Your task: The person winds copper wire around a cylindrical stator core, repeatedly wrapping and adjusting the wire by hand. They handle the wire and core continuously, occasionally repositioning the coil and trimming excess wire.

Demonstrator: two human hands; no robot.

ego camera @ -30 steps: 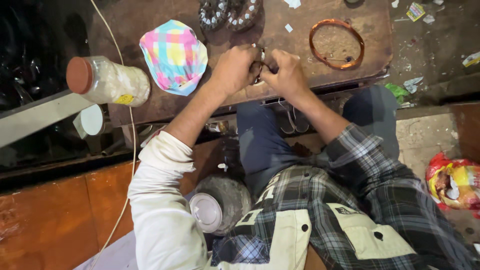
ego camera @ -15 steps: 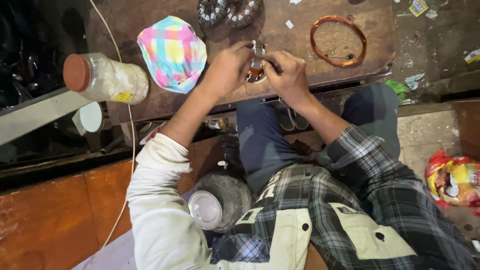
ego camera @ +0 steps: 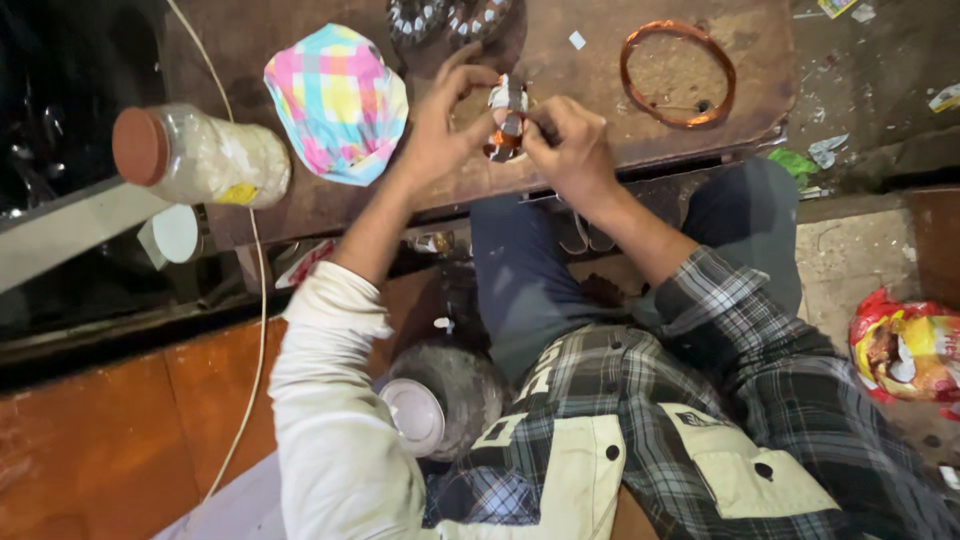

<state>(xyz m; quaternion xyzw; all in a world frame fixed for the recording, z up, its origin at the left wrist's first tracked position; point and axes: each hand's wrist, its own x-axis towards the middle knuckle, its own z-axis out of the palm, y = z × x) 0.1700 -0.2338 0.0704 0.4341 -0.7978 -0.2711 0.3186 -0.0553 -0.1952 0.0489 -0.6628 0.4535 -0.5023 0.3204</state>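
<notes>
The dark brown, worn tabletop (ego camera: pixel 600 150) carries everything. On its left side lies a clear plastic jar with a red-brown lid (ego camera: pixel 200 157), on its side, and near it a crumpled cloth with pink, yellow and blue checks (ego camera: pixel 338 100). To the right rests a ring of copper wire (ego camera: pixel 678 73), well apart from the hands. The left hand (ego camera: pixel 440 130) and the right hand (ego camera: pixel 570 145) meet over the tabletop's middle — both pinch a small coil piece of copper and white (ego camera: pixel 508 122) between the fingertips.
</notes>
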